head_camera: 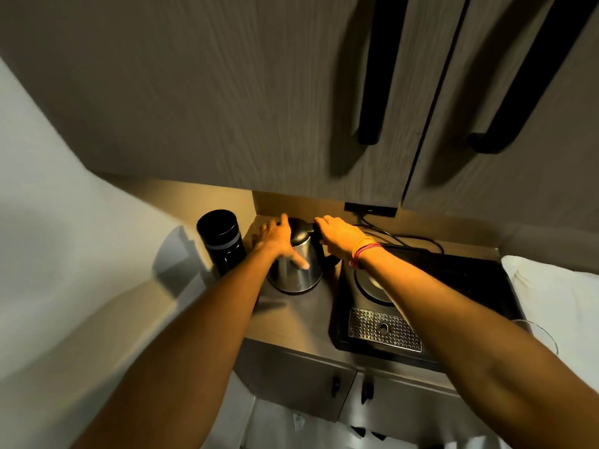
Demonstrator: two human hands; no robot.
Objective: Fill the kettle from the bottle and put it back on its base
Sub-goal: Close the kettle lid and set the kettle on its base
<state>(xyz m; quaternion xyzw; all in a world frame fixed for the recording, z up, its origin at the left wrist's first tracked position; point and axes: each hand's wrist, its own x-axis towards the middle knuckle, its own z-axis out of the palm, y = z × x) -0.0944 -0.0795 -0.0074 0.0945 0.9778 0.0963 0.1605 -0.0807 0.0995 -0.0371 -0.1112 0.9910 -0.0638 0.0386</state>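
A steel kettle (299, 273) with a black lid and handle stands on the small counter, left of the black tray. My left hand (275, 241) rests spread over its left side and top, fingers apart. My right hand (337, 236) is closed on the black handle at the kettle's top right. The round kettle base (369, 283) sits in the black tray (479, 286), partly hidden by my right forearm. A tall black bottle (222, 243) stands upright to the left of the kettle.
A perforated metal drip grate (382, 328) lies in the tray's front. A black cord (405, 238) runs along the back wall. Overhead cupboards with long black handles (376, 92) hang close above. A white cloth (557, 293) and a glass rim (544, 335) are at right.
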